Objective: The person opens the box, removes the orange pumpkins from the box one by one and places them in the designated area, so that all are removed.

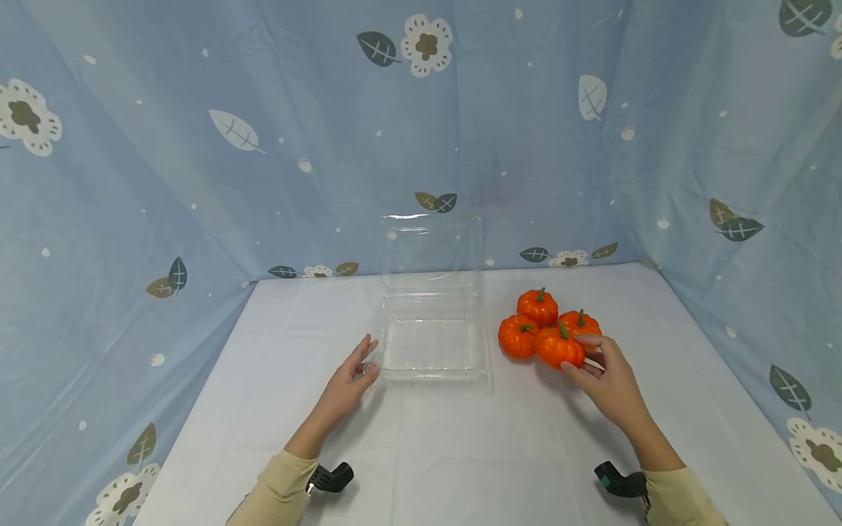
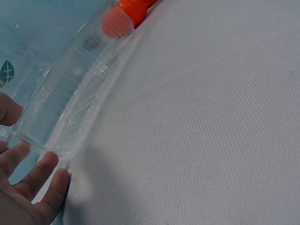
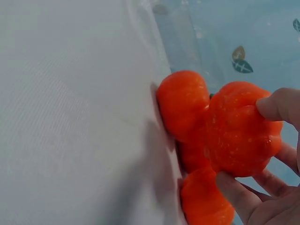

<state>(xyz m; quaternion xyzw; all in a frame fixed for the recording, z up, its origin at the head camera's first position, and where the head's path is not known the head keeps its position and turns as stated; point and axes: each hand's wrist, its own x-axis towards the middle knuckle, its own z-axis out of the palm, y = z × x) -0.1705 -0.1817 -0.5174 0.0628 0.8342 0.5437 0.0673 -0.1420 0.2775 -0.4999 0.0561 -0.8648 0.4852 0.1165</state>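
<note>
A clear plastic clamshell container [image 1: 430, 376] stands on the white table with its lid [image 1: 430, 252] raised at the back. My left hand [image 1: 351, 380] is at its left side, fingers fairly straight; in the left wrist view the fingertips [image 2: 47, 164] touch the near corner of the container wall [image 2: 61, 112]. With thumb and fingers my right hand [image 1: 612, 380] holds a small orange pumpkin [image 1: 559, 349], lifted in front of the others. Behind and beside it sit a left pumpkin [image 1: 516, 337], a back pumpkin [image 1: 536, 308] and a right pumpkin [image 1: 575, 321], which is partly hidden.
A blue curtain [image 1: 316, 131] printed with leaves and flowers closes off the back and both sides of the white table [image 1: 460, 460]. A black wrist camera [image 1: 332, 478] is worn on the left wrist, another black camera [image 1: 618, 482] on the right.
</note>
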